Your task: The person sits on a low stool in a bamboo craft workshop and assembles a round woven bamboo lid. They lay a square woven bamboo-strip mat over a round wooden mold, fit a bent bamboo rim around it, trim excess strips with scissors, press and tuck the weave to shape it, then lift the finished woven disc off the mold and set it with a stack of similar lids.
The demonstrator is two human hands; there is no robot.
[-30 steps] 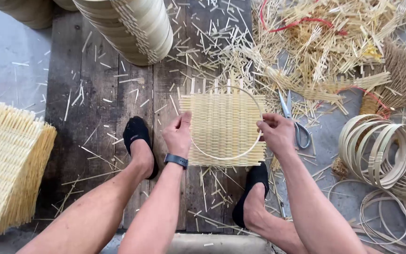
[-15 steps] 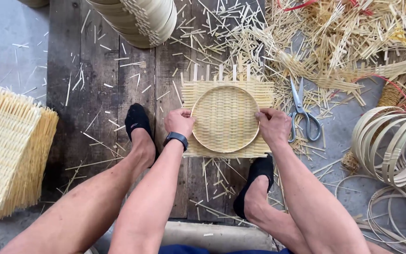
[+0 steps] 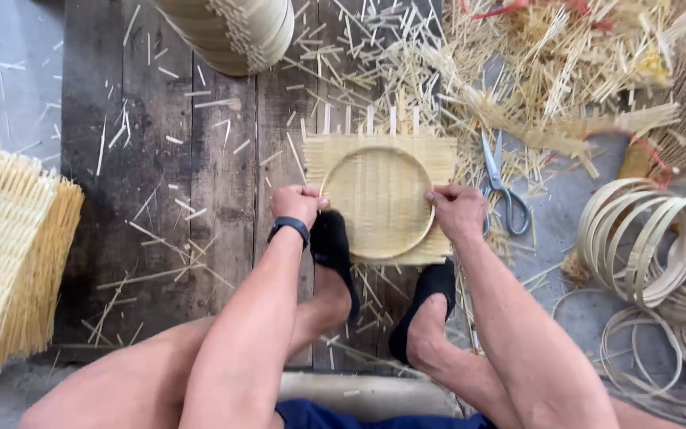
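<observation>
On dark planks [image 3: 200,183], both hands' grip pinches the hoop [image 3: 376,202] between them.

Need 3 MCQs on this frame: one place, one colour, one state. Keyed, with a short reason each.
1. Where do the scissors lie?
A. On the stack of mats at the left edge
B. Right of the woven mat, beside the right hand
C. Between the two feet

2. What colour are the socks?
A. White
B. Red
C. Black

3. How does the round hoop stand?
A. Lying flat on the woven mat, a hand at each side
B. Held upright in the air
C. Leaning against the coil of strips

Key:
1 B: the scissors rest on the ground just right of the woven mat, by the right hand.
2 C: both feet wear black socks.
3 A: the left hand and right hand press the round hoop at its rim, flat on the mat.
</observation>
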